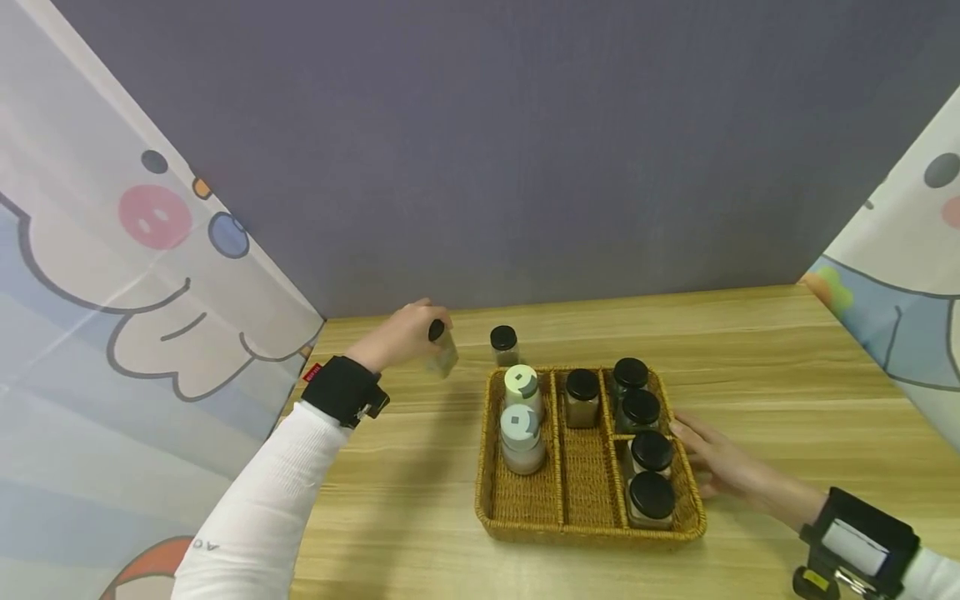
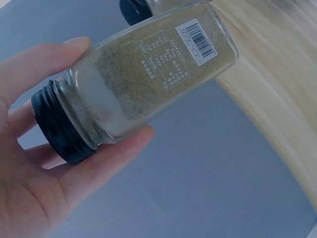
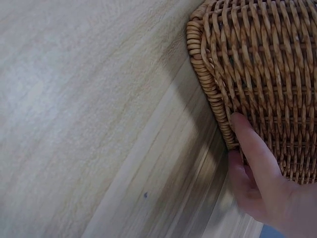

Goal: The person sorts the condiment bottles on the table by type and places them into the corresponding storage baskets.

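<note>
My left hand (image 1: 408,333) holds a glass spice jar (image 2: 143,74) above the table, left of the wicker basket (image 1: 521,531). The jar is tilted, with a black lid, a barcode label and greenish-brown powder inside. Thumb and fingers grip it near the lid. Another black-lidded jar (image 1: 505,346) stands on the table just behind the basket. My right hand (image 1: 716,462) rests against the basket's right outer wall, and its fingers (image 3: 257,153) touch the weave in the right wrist view.
Inside the divided basket, two white-lidded bottles (image 1: 522,454) stand in the left compartment. One black-lidded jar (image 1: 582,398) is at the back of the middle one, and several more black-lidded jars (image 1: 651,496) fill the right side. A grey wall (image 1: 487,167) rises behind the wooden table (image 1: 780,358).
</note>
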### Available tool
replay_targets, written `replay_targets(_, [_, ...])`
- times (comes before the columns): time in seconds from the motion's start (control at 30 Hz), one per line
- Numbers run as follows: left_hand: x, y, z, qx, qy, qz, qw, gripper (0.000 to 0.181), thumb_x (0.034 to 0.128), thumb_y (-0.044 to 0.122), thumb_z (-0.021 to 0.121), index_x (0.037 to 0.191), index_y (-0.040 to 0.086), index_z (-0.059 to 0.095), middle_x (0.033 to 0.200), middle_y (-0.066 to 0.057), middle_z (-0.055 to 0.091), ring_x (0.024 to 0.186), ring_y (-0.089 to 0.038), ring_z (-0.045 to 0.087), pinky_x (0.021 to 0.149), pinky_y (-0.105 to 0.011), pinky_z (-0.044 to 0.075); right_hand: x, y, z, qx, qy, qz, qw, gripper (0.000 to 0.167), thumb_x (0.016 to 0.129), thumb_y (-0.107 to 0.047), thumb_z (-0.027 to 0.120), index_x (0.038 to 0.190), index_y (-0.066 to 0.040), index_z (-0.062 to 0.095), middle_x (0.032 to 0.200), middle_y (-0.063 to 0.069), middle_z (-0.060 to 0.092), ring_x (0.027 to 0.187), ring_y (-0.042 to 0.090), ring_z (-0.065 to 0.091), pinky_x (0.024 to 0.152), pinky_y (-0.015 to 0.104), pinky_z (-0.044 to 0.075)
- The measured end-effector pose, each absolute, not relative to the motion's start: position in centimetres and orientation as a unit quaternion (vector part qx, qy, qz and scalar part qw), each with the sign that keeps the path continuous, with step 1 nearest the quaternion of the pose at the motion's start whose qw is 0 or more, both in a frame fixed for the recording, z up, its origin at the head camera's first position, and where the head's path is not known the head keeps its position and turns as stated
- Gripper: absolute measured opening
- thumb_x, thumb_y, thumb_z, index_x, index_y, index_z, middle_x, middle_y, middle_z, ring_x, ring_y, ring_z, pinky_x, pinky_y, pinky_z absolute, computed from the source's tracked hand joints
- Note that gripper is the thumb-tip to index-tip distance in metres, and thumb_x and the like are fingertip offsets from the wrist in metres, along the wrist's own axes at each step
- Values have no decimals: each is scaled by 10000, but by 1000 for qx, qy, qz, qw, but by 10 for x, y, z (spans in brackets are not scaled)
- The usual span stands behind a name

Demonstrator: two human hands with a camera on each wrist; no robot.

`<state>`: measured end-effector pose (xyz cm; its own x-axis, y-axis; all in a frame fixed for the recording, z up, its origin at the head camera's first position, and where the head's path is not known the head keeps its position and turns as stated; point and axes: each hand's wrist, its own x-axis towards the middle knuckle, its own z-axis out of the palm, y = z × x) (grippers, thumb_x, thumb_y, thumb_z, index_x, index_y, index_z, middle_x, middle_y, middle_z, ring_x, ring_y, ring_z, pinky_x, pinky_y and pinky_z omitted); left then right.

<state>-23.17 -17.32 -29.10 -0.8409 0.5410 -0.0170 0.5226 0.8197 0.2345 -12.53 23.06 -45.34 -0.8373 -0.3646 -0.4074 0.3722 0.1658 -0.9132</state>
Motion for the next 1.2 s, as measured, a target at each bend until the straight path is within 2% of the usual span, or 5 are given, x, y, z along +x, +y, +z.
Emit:
replay_targets(0.37, [-230,-148,-275,282,952,101,67,356,771,77,667,1112,53,569,1081,-121,497,928,-251,510,731,-323,454,-124,231,-454,4,711,-643,284,703,958,-393,297,1396,-37,-122,1350,400,59,1183,541,242,760,511,475])
replay_targets(0.53, [-227,-135,-271,301,947,95,67,326,773,68,657,1091,58,583,1059,-119,499,889,-240,509,690,-314,437,-124,232,-453,4,712,-642,283,708,957,-400,294,1393,-36,-129,1342,408,78,1168,534,280,762,504,476])
replay_targets(0.7, [-226,-122,-268,316,942,84,70,321,763,78,672,1074,74,594,1052,-109,494,915,-239,506,725,-314,449,-125,233,-454,3,713,-642,282,706,956,-404,290,1394,-41,-128,1339,411,99,1159,528,305,763,504,476])
replay_targets(0.9, [-223,-105,-267,325,938,85,88,335,762,89,676,1085,82,587,1043,-98,480,897,-222,502,725,-306,449,-125,234,-454,0,711,-643,284,705,957,-404,288,1393,-43,-131,1343,409,72,1163,540,284,768,512,472])
replay_targets(1.2, [-215,-79,-264,364,923,88,89,316,745,95,682,1051,109,605,1019,-48,496,903,-172,507,755,-256,453,-124,235,-454,-2,703,-649,290,696,959,-400,281,1394,-50,-136,1354,399,35,1189,551,213,778,519,465])
